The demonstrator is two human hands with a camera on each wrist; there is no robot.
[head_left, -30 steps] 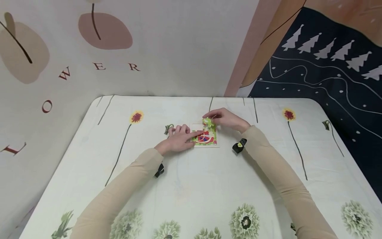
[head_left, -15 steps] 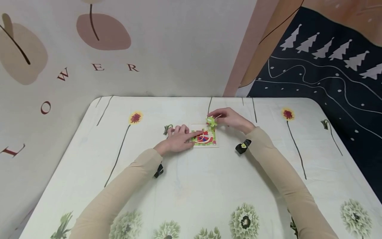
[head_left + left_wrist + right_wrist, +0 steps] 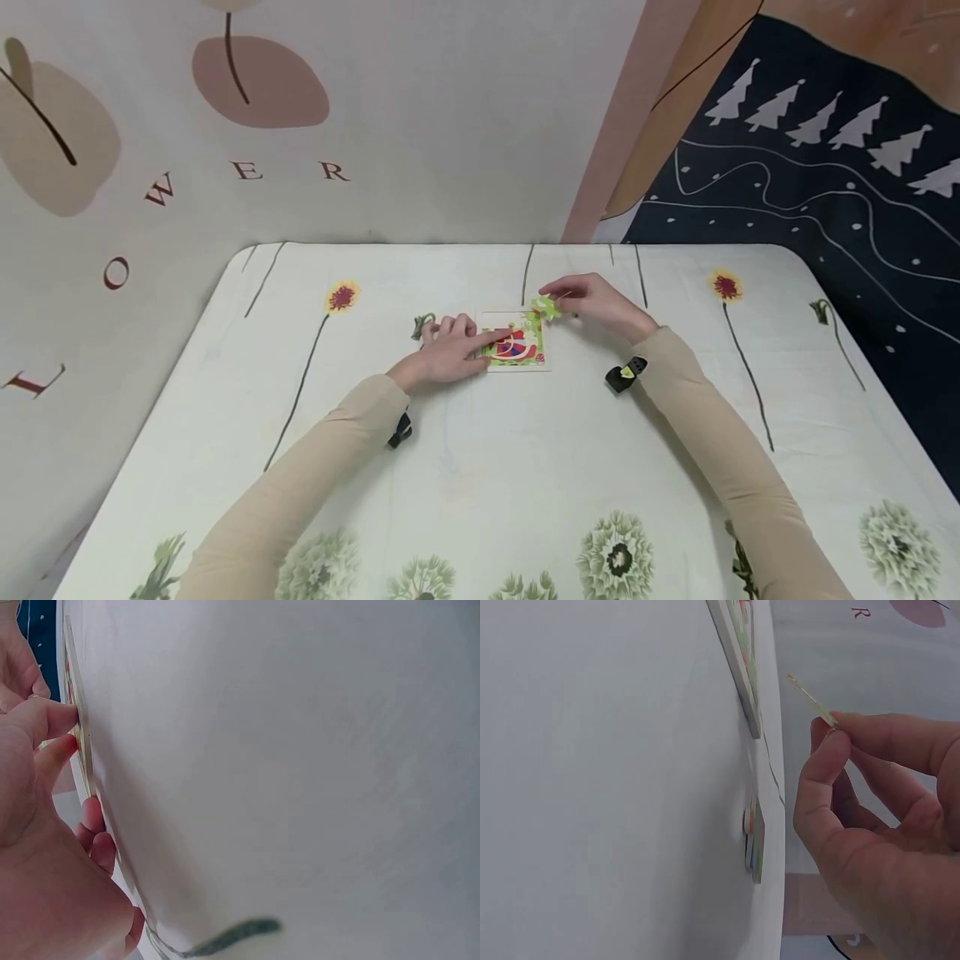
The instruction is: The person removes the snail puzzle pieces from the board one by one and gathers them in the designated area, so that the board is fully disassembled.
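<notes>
A small jigsaw puzzle with a red, blue and green picture lies in a thin, pale tray in the middle of the table. My left hand rests over its left side, the index finger laid straight across the picture and the thumb near the lower left edge. Between thumb and fingertips my right hand pinches a green puzzle piece just off the tray's upper right corner. Seen edge-on in the right wrist view, the held piece is raised above the table, apart from the tray.
More flat pieces lie on the table beside the tray, under the right hand. The white tablecloth carries printed flowers. A pale printed wall rises behind the far edge, and a dark tree-patterned sheet hangs at the right.
My right hand has drawn the green puzzle piece to the right, from over the puzzle's upper right part to beyond its corner. The left hand has stayed in place.
</notes>
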